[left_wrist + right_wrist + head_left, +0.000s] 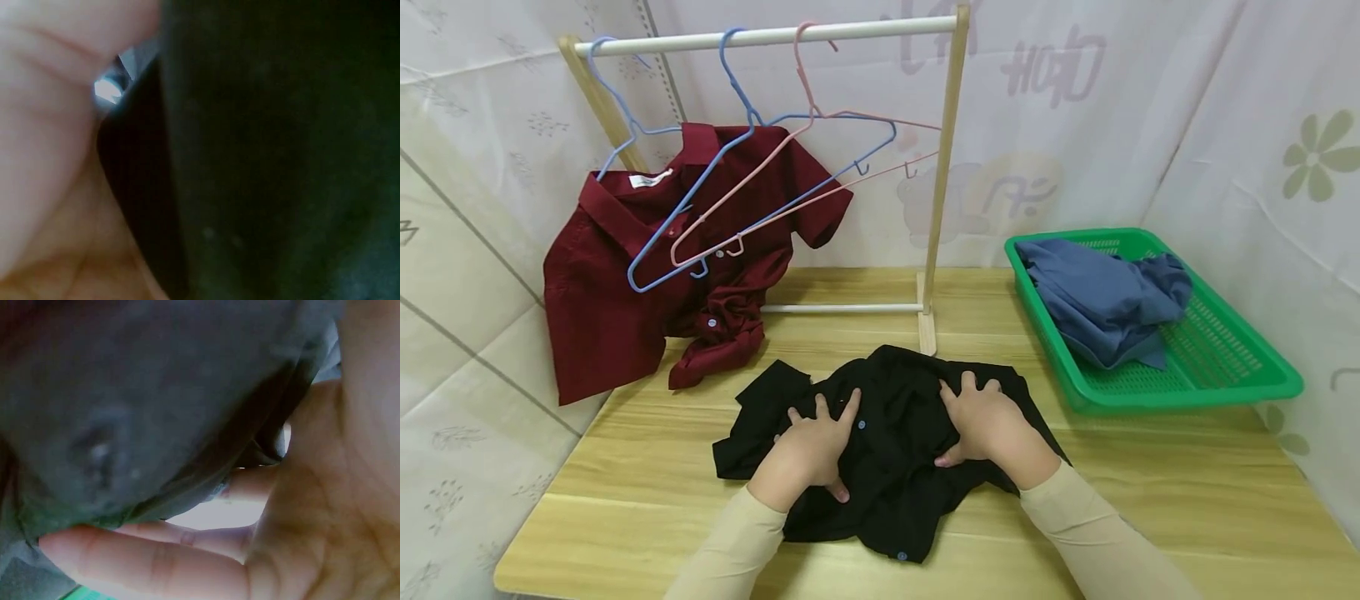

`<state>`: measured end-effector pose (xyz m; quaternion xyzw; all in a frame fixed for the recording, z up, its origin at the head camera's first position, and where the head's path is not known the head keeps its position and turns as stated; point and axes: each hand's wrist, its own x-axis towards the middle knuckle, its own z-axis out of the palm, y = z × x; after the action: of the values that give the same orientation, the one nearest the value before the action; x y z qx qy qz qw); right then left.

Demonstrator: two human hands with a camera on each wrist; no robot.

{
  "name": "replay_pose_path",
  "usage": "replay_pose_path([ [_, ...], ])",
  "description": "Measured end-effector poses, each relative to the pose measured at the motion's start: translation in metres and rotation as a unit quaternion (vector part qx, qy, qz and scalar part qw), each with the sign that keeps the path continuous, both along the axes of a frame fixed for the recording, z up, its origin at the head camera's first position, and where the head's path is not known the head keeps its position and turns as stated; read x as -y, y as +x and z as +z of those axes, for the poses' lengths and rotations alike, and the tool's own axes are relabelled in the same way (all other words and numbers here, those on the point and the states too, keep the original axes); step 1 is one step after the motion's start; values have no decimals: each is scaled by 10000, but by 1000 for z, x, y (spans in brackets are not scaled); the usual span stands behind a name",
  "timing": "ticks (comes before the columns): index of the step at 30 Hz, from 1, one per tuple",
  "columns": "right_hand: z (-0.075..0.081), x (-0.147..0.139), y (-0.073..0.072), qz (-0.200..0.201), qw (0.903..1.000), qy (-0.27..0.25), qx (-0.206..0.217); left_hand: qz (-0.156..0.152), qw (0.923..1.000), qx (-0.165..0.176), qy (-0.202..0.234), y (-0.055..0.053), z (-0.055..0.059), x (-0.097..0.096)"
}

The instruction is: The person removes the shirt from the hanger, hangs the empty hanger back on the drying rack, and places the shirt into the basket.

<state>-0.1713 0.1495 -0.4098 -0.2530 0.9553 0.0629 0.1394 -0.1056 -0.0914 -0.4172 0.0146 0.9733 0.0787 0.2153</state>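
L grip [811, 448] & R grip [987, 422] spread on blk shirt [895, 454], hiding bits; L-wrist view blurry.

On your desk [625, 525], a shirt [895, 475] lies near the front edge beneath your left hand [811, 446] and right hand [988, 423]. Toward the back left corner, a rack [945, 158] bears three hangers [751, 117], a second shirt [613, 283] on the leftmost; toward the back right, a basket [1187, 398] contains a garment [1097, 292].

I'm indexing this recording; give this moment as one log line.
left hand: touching black shirt | right hand: touching same shirt | maroon shirt: on rack | blue cloth: in green basket
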Motion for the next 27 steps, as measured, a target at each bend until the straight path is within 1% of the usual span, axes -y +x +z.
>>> replay_pose_path([
  [5, 0, 5, 0, 100, 9999, -5, -106, -38, 10000, 20, 8, 0, 4, -10],
  [7, 0, 5, 0, 67, 9999, -77, -78, -39, 10000, 29, -8, 0, 6, -10],
  [9, 2, 1, 2, 1, 9997, -223, 24, -103, 9999, -16, -24, 1, 8, -7],
  [12, 8, -12, 6, -122, 9978, -583, 278, -204, 9996, -209, -50, 6, 15, 3],
  [14, 15, -22, 9, -181, 9954, -859, 390, -241, 9990, -332, -163, 12, 20, 12],
  [16, 24, -31, 10, -189, 9942, -1004, 335, -233, 9982, -441, -322, 17, 24, 21],
  [19, 34, -40, 8, -76, 9948, -993, 206, -261, 9965, -467, -643, 21, 27, 35],
  [21, 35, -43, 3, 62, 9962, -832, 240, -295, 9958, -384, -782, 21, 25, 42],
  [23, 31, -44, -4, 166, 9966, -696, 417, -324, 9957, -237, -839, 18, 21, 48],
  [25, 25, -43, -12, 177, 9959, -573, 681, -297, 9962, -39, -820, 13, 16, 54],
  [27, 18, -41, -19, 93, 9947, -475, 906, -241, 9967, 195, -745, 9, 11, 61],
])
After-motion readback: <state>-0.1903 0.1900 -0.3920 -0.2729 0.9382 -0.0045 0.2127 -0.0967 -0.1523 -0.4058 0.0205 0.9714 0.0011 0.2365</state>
